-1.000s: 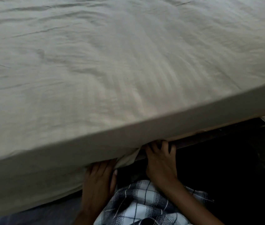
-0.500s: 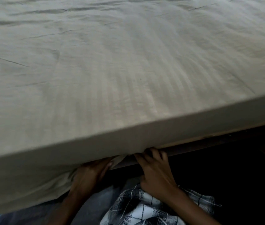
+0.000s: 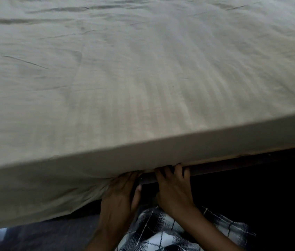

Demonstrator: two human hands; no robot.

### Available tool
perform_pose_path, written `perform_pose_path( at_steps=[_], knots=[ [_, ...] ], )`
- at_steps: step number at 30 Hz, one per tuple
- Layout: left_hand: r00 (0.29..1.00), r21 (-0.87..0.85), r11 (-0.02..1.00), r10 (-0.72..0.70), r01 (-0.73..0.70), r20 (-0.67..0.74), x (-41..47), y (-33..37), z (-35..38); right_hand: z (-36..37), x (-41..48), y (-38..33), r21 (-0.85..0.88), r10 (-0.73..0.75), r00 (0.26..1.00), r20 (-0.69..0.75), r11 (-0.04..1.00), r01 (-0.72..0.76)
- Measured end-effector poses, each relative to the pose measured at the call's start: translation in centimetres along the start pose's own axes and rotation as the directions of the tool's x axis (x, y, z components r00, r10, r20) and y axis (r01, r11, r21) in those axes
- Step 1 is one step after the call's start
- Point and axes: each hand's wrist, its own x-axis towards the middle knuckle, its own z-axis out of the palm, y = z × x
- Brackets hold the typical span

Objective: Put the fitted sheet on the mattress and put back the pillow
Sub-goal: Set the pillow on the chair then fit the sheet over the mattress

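A: Head cam: where's the sheet?
B: I see it stretched over top and side. Left hand fingers straight, tips hidden under its hem. Right hand fingers apart, tips at the frame.

The sheet covers the mattress wholly, and both run off the top, left and right edges. The left hand's fingertips are hidden under the bunched sheet hem, so its grip cannot be told. The right hand's fingertips are out of sight between mattress and bed frame. Both forearms and the checked cloth are cut by the bottom edge. Beneath the frame all is too dark to read. The floor is a blur.
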Motion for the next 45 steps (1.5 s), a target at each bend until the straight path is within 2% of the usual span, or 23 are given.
perform_pose_path(
  at_steps=[3, 5, 8, 10, 12, 15, 19, 25, 30, 34, 38, 41, 43, 45],
  knots=[
    [0.998, 0.081, 0.996, -0.035, 0.031, 0.05, 1.0, -0.4, -0.3, -0.9, -0.6, -0.9, 0.019, -0.041, 0.994, 0.099, 0.999, 0.039],
    [0.995, 0.072, 0.996, -0.065, 0.059, 0.075, 1.5, -1.1, -0.3, -0.9, -1.5, -1.7, 0.109, -0.116, 0.992, 0.047, 0.988, 0.11],
    [0.991, 0.103, 0.993, 0.047, -0.06, 0.125, 1.2, -2.3, -0.5, 0.4, -1.1, -2.6, 0.155, -0.217, 0.975, -0.042, 0.963, 0.221],
    [0.979, 0.076, 0.985, 0.145, -0.156, 0.143, 1.1, -3.6, -1.1, 0.0, -0.4, -3.5, 0.17, -0.241, 0.97, -0.036, 0.955, 0.243],
    [0.975, 0.043, 0.979, 0.194, -0.199, 0.108, 0.8, -4.5, -1.8, 0.6, 0.1, -3.8, 0.198, -0.255, 0.967, 0.003, 0.948, 0.249],
    [0.974, 0.038, 0.974, 0.225, -0.223, -0.034, -0.1, -4.8, -2.8, 1.0, 0.1, -3.7, 0.172, -0.272, 0.96, 0.064, 0.951, 0.258],
    [0.974, 0.039, 0.986, 0.168, -0.164, -0.155, -2.3, -5.5, -3.6, 0.9, -0.1, -3.9, 0.155, -0.271, 0.957, 0.104, 0.955, 0.253],
    [0.966, 0.148, 0.986, -0.038, 0.079, -0.257, -4.2, -5.7, -1.8, 1.7, 0.7, -4.9, 0.08, -0.233, 0.966, 0.111, 0.971, 0.225],
    [0.984, 0.229, 0.966, -0.084, 0.119, -0.156, -3.6, -5.8, -2.0, 1.6, 0.7, -4.8, 0.019, -0.247, 0.963, 0.11, 0.969, 0.246],
    [0.985, 0.243, 0.957, -0.134, 0.158, -0.111, -2.7, -6.1, -2.5, 0.3, 0.2, -4.9, 0.043, -0.27, 0.955, 0.122, 0.963, 0.267],
    [0.983, 0.272, 0.947, -0.141, 0.169, -0.122, -1.5, -6.2, -3.5, -1.4, -0.7, -5.5, 0.167, -0.449, 0.86, 0.243, 0.893, 0.419],
    [0.986, 0.325, 0.932, -0.132, 0.159, -0.104, -1.2, -6.5, -3.5, -1.8, -0.6, -6.6, 0.27, -0.541, 0.823, 0.174, 0.83, 0.489],
    [0.988, 0.343, 0.926, -0.143, 0.156, -0.063, -1.2, -6.8, -3.4, -1.2, 0.6, -7.2, 0.272, -0.577, 0.806, 0.129, 0.802, 0.531],
    [0.991, 0.296, 0.946, -0.135, 0.128, 0.001, -1.3, -7.8, -3.6, -0.1, 1.7, -7.6, 0.25, -0.561, 0.819, 0.12, 0.816, 0.522]
  ],
)
